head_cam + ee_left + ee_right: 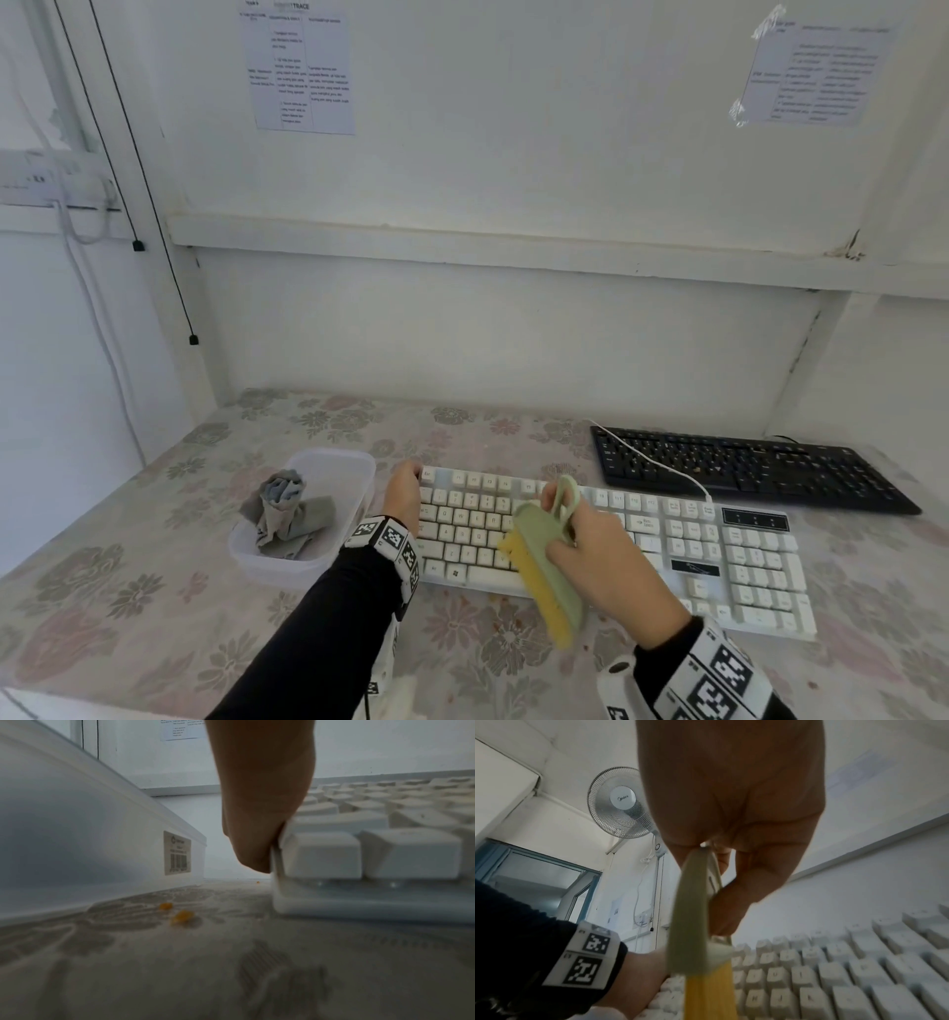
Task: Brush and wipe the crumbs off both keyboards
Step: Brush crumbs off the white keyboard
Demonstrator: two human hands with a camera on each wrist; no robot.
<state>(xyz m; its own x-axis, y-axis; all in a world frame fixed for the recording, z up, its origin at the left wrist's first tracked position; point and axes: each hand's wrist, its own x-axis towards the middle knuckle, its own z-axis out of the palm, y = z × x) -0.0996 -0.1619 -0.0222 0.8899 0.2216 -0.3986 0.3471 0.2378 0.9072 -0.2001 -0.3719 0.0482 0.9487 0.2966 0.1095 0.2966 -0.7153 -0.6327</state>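
**Brushing the white keyboard, black one still to come**

Now my right hand (590, 552) is curled round the green handle of the brush (547, 560), its yellow bristles angled down over the lower letter rows of the white keyboard (739, 560). My left hand (403, 496) rests against that keyboard's left end, at about nine o'clock from the brush, steadying it. Its fingers lie along the edge, but whether they hook over the frame I cannot tell; the left wrist view shows only the side of the hand against the corner keys.

Just beside my left hand, further toward nine o'clock, sits the clear plastic tub (354, 465) with the grey cloth (287, 511) bundled inside. A few orange crumbs (182, 916) lie on the flowered tablecloth (128, 591) between tub and keyboard. The black keyboard (744, 470) lies at about one o'clock, beyond the white one, with specks on its keys and a white cable (652, 462) draped across it.

I judge I am mid-way through brushing the first keyboard. Next I should sweep the bristles along each row toward one edge while my left hand holds the frame still, then wipe with the cloth before turning to the black one.
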